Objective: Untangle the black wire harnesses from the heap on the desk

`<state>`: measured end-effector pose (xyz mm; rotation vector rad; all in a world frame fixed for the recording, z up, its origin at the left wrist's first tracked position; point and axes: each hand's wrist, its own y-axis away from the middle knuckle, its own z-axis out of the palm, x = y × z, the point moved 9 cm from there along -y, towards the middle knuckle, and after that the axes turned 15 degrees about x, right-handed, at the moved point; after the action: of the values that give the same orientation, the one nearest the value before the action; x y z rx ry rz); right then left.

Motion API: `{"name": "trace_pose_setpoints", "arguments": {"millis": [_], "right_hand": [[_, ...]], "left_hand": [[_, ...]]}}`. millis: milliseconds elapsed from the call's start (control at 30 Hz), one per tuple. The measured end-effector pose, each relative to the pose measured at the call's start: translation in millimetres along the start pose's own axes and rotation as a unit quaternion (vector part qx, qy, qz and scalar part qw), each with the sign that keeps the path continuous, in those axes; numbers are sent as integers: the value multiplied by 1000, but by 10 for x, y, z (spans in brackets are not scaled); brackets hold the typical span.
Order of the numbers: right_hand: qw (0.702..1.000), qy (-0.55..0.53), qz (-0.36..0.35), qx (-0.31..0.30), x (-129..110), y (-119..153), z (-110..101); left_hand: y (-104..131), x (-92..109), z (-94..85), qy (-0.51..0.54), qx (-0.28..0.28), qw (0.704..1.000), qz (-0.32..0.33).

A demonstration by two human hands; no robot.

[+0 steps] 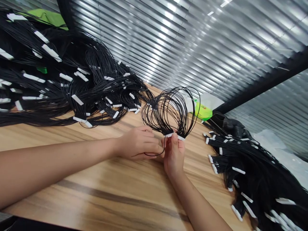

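Observation:
A looped bundle of thin black wires (179, 109) stands up from a white connector (181, 138) near the middle of the view. My right hand (175, 154) pinches the white connector, with the thumb over its front. Just left of it, my left hand (141, 142) has its fingers curled round one black wire (164, 144) that bends down from the connector. The tips of the left fingers are partly hidden, close to the right hand.
A large heap of black wires with white connectors (81, 77) covers the table's back left. Another pile (255, 166) lies at the right. The wooden table (101, 192) meets a corrugated metal wall (168, 41). A yellow-green packet (203, 111) lies behind the loops.

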<state>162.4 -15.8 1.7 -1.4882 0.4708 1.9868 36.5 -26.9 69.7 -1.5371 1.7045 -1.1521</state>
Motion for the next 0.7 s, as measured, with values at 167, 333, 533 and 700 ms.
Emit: {"name": "trace_pose_setpoints", "arguments": {"millis": [167,333,533,700], "right_hand": [[1000,22,-1,-20,9,17,9],[999,15,-16,-30,-35,43,16],[994,78,-73,11,-124,94,-31],[992,98,-79,7,-137,109,-4]], "left_hand": [[8,-76,37,-28,-16,999,-29],[17,-116,82,-27,-35,998,-47],[19,-136,62,-19,-30,997,-68],[43,-164,77,-12,-35,996,-77]]}}
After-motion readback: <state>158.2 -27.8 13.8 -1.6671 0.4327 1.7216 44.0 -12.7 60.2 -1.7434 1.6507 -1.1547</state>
